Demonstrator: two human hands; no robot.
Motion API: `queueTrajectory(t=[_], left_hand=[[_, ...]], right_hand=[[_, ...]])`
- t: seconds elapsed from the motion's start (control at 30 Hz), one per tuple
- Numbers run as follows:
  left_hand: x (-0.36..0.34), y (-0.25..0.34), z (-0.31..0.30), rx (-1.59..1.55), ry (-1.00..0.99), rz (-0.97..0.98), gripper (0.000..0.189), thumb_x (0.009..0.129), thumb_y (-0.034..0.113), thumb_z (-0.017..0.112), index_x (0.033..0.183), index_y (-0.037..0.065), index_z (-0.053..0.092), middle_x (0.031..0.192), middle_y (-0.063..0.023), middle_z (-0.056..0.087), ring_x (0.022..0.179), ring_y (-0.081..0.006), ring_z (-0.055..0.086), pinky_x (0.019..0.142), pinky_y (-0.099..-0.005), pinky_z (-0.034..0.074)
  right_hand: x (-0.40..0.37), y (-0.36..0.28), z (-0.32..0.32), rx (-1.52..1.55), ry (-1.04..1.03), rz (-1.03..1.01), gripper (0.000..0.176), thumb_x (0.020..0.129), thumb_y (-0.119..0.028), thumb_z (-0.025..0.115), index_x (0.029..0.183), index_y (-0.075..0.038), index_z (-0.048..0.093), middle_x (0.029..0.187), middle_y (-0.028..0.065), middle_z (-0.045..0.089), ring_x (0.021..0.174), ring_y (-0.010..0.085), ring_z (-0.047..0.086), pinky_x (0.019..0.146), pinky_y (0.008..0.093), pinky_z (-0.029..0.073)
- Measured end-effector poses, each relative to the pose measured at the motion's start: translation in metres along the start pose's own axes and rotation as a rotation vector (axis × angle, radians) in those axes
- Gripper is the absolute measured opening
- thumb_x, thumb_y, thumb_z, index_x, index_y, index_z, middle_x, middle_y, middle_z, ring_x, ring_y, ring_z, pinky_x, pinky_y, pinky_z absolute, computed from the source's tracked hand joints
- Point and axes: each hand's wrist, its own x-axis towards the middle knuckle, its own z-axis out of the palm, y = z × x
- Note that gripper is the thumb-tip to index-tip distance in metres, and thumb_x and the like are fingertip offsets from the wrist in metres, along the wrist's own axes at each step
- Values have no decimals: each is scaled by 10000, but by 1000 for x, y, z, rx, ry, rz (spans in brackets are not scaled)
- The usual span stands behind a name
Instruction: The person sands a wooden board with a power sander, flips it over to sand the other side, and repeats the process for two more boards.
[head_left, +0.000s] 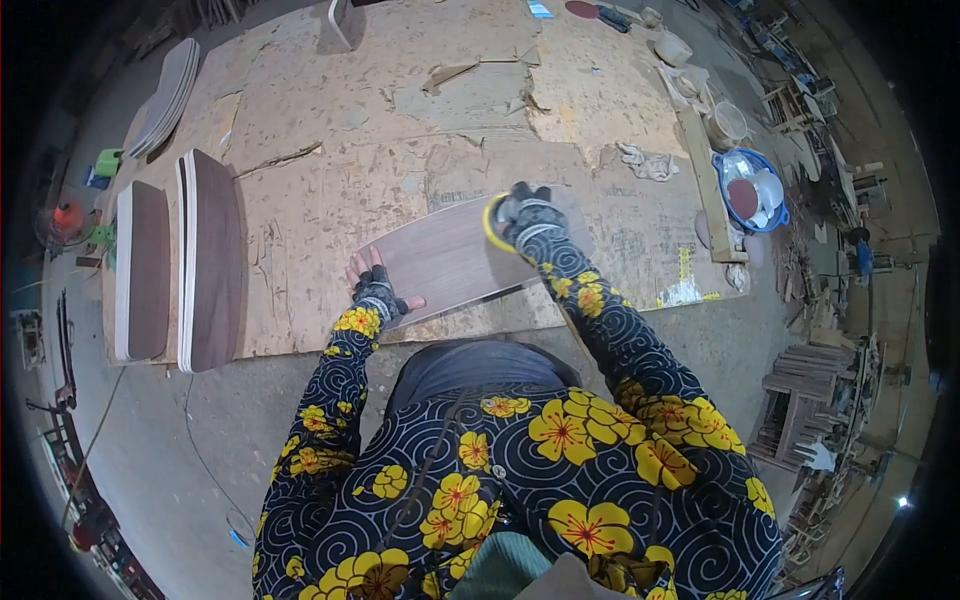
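Observation:
A curved wooden board (450,255) with a brown grain face lies across the near edge of the table. My left hand (375,288), in a fingerless glove, rests on the board's left end with its fingers and thumb spread. Toward the other end, my gloved right hand (532,212) is closed over a round sanding pad (492,224) with a yellow rim, which sits against the board's face. The hand covers most of the pad and is slightly blurred; the board's right end is also smeared.
Several similar curved boards (212,265) stand on the table at left, with a stack of pale panels (170,95) behind. At right are a wooden rail (708,190), a crumpled rag (645,162) and a blue basin (748,190). A fan (68,222) stands at far left.

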Motion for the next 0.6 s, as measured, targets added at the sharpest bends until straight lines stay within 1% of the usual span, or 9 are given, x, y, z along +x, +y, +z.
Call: queueTrajectory(t=[0.1,0.13,0.3,0.37,0.43,0.5,0.53,0.57,0.6], left_hand=[[0,3,0,1,21,1,1519,535,637,871,1562,163,-143,1602,-267,-153,1472,-495,-102,1159,-658,100],[0,2,1,-2,30,11,1518,537,637,870,1561,163,-145,1602,-267,-155,1472,-495,-102,1159,-658,100],[1,0,5,-5,25,-3,1515,541,596,882,1559,167,-155,1604,-264,-153,1473,-498,-89,1164,-646,108],[-3,7,0,-25,26,-21,1511,545,517,909,1558,180,-161,1609,-256,-145,1474,-501,-68,1175,-621,116],[-1,8,-2,-23,-2,-27,1522,533,513,917,1559,177,-155,1608,-251,-157,1474,-496,-84,1167,-635,122],[-1,8,-5,-29,-36,-29,1529,525,513,921,1560,170,-151,1606,-249,-168,1473,-495,-94,1163,-642,123],[-1,8,-6,-33,-21,-21,1531,522,514,923,1560,165,-147,1605,-248,-173,1473,-493,-97,1162,-644,123],[-2,8,-5,-33,-8,-13,1533,520,515,924,1560,160,-144,1604,-247,-178,1473,-492,-100,1162,-645,123],[-4,8,-3,-28,4,-3,1534,518,516,925,1561,156,-141,1603,-246,-184,1473,-490,-103,1161,-647,123]], right_hand=[[-6,-4,-15,20,-21,-30,583,776,-346,699,1288,-174,479,1291,264,483,1110,454,606,857,514,547],[6,0,-9,-11,-27,112,575,785,-329,690,1298,-180,476,1297,259,485,1092,452,618,859,497,552],[16,55,-36,78,-14,445,634,796,-379,702,1324,-119,466,1332,264,467,1131,447,606,889,475,549],[41,117,-29,219,-78,476,652,787,-412,718,1312,-107,479,1336,261,466,1118,439,612,886,463,551],[42,120,-31,153,-62,474,666,775,-434,735,1300,-104,492,1340,255,467,1108,429,615,894,448,548],[38,114,-30,-120,25,430,673,760,-445,754,1288,-109,505,1344,246,469,1099,420,617,911,430,540],[48,119,-14,-203,45,290,655,764,-409,753,1292,-117,497,1347,251,466,1090,414,616,950,442,519],[62,124,-3,-100,-23,313,660,765,-405,750,1301,-121,491,1355,251,460,1115,411,606,962,451,512],[63,99,-3,8,-91,340,665,766,-401,748,1311,-124,486,1363,250,454,1141,409,597,975,459,504]])
